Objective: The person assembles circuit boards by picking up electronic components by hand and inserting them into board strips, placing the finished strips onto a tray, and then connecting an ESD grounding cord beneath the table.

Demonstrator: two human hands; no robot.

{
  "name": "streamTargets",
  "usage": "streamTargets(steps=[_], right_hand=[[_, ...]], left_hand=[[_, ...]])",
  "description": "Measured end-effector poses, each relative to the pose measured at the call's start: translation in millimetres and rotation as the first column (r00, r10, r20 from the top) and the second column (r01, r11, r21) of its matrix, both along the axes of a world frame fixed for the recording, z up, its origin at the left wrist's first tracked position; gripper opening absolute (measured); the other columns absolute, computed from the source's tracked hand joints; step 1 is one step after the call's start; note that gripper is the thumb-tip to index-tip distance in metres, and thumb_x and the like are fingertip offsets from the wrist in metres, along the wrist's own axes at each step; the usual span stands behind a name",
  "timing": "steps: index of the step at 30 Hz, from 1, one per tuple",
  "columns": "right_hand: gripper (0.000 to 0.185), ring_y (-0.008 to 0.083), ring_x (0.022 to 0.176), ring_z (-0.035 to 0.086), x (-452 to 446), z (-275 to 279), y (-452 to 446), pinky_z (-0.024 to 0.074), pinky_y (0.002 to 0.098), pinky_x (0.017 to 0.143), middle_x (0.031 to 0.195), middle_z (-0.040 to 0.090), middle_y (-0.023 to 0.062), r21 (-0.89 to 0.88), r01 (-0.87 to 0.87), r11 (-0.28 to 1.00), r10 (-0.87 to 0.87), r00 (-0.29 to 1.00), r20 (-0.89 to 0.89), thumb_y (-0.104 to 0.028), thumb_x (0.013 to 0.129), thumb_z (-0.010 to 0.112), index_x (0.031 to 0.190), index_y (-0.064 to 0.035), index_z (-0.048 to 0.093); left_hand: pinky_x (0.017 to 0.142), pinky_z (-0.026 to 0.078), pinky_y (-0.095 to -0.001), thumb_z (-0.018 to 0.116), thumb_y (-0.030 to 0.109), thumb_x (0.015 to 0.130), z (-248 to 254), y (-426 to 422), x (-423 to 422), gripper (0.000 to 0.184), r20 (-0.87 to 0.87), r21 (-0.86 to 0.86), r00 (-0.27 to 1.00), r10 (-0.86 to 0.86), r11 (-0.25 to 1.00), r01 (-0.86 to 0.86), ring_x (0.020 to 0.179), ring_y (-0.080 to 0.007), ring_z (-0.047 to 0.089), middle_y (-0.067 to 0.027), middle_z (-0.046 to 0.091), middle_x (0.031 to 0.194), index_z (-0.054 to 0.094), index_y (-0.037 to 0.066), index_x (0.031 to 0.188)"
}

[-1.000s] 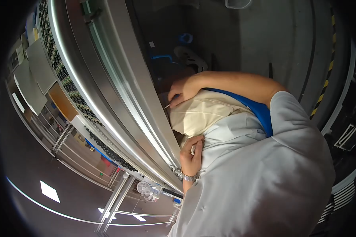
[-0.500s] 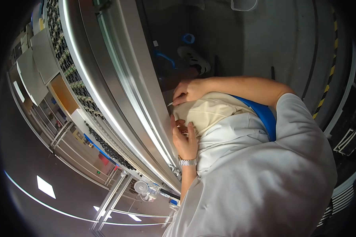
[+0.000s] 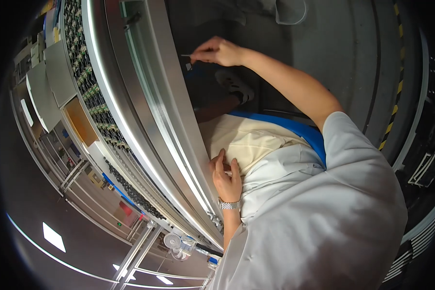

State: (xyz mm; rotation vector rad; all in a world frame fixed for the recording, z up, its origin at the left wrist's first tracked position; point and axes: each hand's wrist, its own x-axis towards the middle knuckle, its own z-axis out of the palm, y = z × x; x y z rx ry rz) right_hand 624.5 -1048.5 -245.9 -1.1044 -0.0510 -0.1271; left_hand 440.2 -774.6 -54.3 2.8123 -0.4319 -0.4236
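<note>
My right hand (image 3: 220,51) reaches out over the dark floor beside the metal rail of the bench (image 3: 179,116). Between its thumb and fingers is a thin, light-coloured strip (image 3: 185,55), too small to identify. My left hand (image 3: 226,179), with a metal-band watch (image 3: 229,205) at the wrist, rests by my lap close to the bench edge. Its fingers are loosely bent, with the thumb standing apart, and I see nothing held in it. Some of its fingertips are hidden. Cream-coloured cloth (image 3: 241,145) covers my lap.
Beyond the rail lie rows of small green circuit boards with black parts (image 3: 84,72). A small white fan (image 3: 172,240) stands farther along the bench. On the floor side are a shoe (image 3: 237,86), a pale container (image 3: 291,12) and yellow-black floor tape (image 3: 395,108).
My right hand has moved away from my lap and my left hand, out along the bench side, still pinching the thin strip. My left hand has stayed nearly in place.
</note>
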Motion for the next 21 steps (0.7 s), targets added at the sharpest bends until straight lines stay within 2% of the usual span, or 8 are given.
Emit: streamTargets(steps=[2,3,7,10,12,21], right_hand=[[0.024,0.0076,0.055,0.038,16.2,-4.1,-11.6,0.0292,0.0238,0.053,0.065,0.054,-0.0042,-0.107,0.033,0.994,-0.034,0.999,-0.013,-0.025,0.102,0.066,0.102,-0.0058,0.08],[0.024,0.0076,0.055,0.038,19.4,-2.6,-15.9,0.0292,0.0238,0.053,0.065,0.054,-0.0042,-0.122,0.037,0.992,-0.039,0.999,-0.012,-0.025,0.102,0.066,0.102,-0.0058,0.08],[0.027,0.0094,0.059,0.043,27.3,4.5,-21.8,0.0365,0.0258,0.056,0.069,0.061,-0.0022,-0.164,-0.033,0.986,0.035,0.999,0.012,-0.029,0.098,0.069,0.103,-0.0055,0.08],[0.027,0.0094,0.059,0.043,29.5,5.4,-12.3,0.0364,0.0261,0.056,0.069,0.061,-0.0028,-0.137,-0.031,0.99,0.035,0.999,0.026,-0.029,0.098,0.069,0.104,-0.0049,0.08],[0.024,0.0087,0.055,0.035,28.8,6.4,-4.5,0.0296,0.0254,0.053,0.065,0.053,-0.0036,-0.138,0.019,0.99,-0.008,0.997,0.08,-0.026,0.101,0.067,0.1,-0.0058,0.081],[0.023,0.0097,0.056,0.035,14.7,-13.7,-6.1,0.0309,0.026,0.053,0.064,0.054,-0.0027,-0.127,0.059,0.99,-0.056,0.998,0.027,-0.026,0.1,0.068,0.098,-0.0074,0.081]], left_hand=[[0.061,0.047,-0.0269,0.072,0.011,0.092,-0.1,-3.4,-1.2,0.038,0.004,-0.02,1.0,-0.004,1.0,0.004,0.068,-0.0154,0.054,-0.0104,0.063,0.109,0.067,0.003,0.128],[0.061,0.047,-0.0269,0.072,0.011,0.092,-0.4,-5.2,-2.3,0.038,0.003,-0.035,1.0,-0.009,0.999,0.009,0.068,-0.0154,0.054,-0.0104,0.063,0.109,0.067,0.003,0.128],[0.066,0.05,-0.0304,0.071,0.01,0.092,3.0,-5.3,-2.6,0.037,-0.061,-0.027,0.998,0.014,1.0,-0.016,0.072,-0.0198,0.056,-0.0161,0.063,0.115,0.066,0.001,0.127],[0.066,0.05,-0.0301,0.071,0.01,0.092,4.4,-1.5,-3.2,0.037,-0.074,-0.05,0.997,0.011,0.999,-0.015,0.073,-0.0193,0.056,-0.0159,0.062,0.116,0.066,0.002,0.127],[0.066,0.05,-0.0298,0.07,0.01,0.092,3.1,-1.2,-4.6,0.036,-0.086,-0.052,0.996,0.033,0.998,-0.037,0.073,-0.0188,0.055,-0.0157,0.062,0.117,0.066,0.002,0.127],[0.069,0.05,-0.0289,0.07,0.01,0.093,7.5,-3.4,-7.3,0.036,-0.112,-0.023,0.992,0.063,0.998,-0.066,0.076,-0.0177,0.055,-0.015,0.061,0.119,0.065,0.002,0.129]])
